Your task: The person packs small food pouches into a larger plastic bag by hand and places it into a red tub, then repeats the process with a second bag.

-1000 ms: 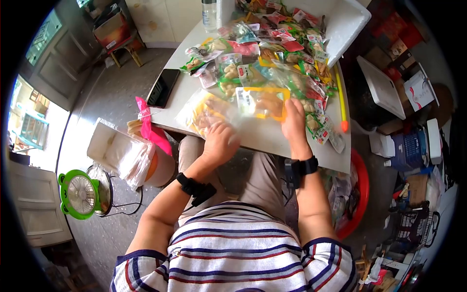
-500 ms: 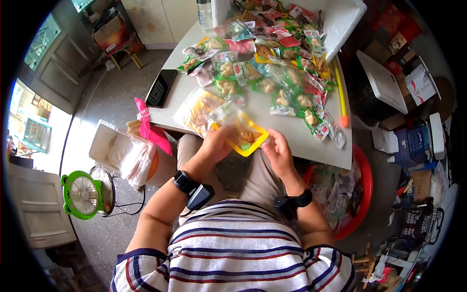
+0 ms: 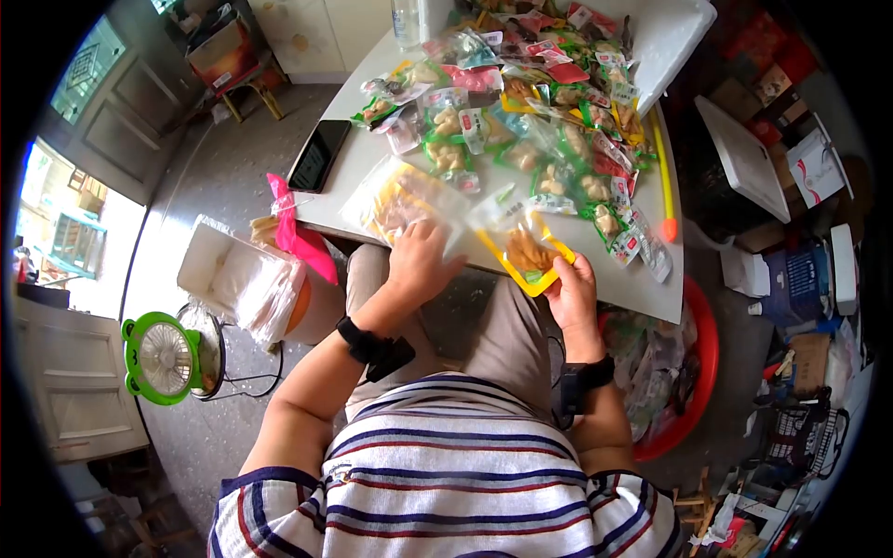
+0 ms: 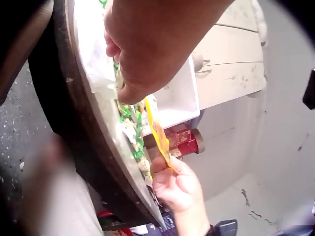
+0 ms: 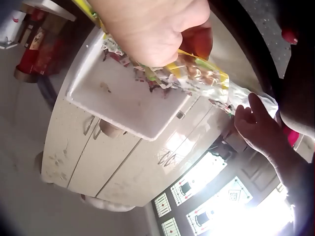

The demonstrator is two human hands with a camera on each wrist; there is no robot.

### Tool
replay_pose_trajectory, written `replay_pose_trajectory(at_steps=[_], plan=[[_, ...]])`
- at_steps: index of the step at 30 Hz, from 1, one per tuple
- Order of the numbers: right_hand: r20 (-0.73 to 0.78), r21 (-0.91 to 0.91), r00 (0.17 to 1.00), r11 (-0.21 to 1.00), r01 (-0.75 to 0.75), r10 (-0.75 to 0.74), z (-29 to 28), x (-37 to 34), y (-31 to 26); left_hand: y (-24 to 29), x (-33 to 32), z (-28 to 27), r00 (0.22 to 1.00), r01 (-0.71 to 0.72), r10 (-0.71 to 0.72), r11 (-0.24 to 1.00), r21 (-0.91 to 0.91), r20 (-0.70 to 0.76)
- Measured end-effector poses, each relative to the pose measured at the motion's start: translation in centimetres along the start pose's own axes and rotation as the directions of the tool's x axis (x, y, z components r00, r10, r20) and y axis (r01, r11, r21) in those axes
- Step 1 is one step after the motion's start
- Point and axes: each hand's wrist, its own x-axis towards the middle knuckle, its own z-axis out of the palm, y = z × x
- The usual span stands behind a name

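The bench (image 3: 642, 293) fills most of my view, with a white box (image 3: 684, 46) at its far side and a loose heap of small packets (image 3: 549, 172) spread in front of that. A red tub (image 3: 712, 358) sits lower down, by my right side. On the near part of the bench lies 1 clear bag (image 3: 400, 191) with yellowish contents, and just beside it is 1 yellow-edged packet (image 3: 528, 246), its lower end reaching past the bench's front edge.

Half a second ago both my hands were at that packet; now my left hand (image 3: 420, 268) has gone to the clear bag, and only my right hand (image 3: 574, 299) has the packet, pinching its lower corner with the thumb on top. So the 2 hands work apart, and I judge the packet depends on that 1 right grip. My left fingers touch the bag's near edge; whether they pinch it, I cannot tell.
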Motion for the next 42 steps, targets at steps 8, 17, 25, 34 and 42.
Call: replay_pose_trajectory(at_steps=[8,17,25,34,42], plan=[[0.025,-0.063,0.993,0.991,-0.118,0.119,0.5,-0.3,-0.1,-1.2,0.4,1.9,0.975,0.168,-0.165,0.986,-0.007,0.152],[0.131,-0.127,0.952,0.957,-0.262,0.278,0.8,1.4,1.1,-1.4,-0.1,2.4,0.986,0.103,-0.103,0.995,0.006,0.134],[0.082,-0.06,0.938,0.941,-0.333,0.337,4.2,3.8,3.0,0.8,0.2,0.0,0.996,-0.013,0.014,1.0,-0.013,0.085],[0.047,-0.208,0.91,0.895,-0.394,0.411,5.9,4.4,4.0,0.2,-0.8,1.0,0.987,-0.153,0.148,0.984,0.092,0.063],[0.035,-0.015,0.945,0.946,-0.324,0.324,6.6,5.1,5.9,0.7,-0.6,0.7,0.972,-0.234,0.231,0.968,0.089,0.041]])
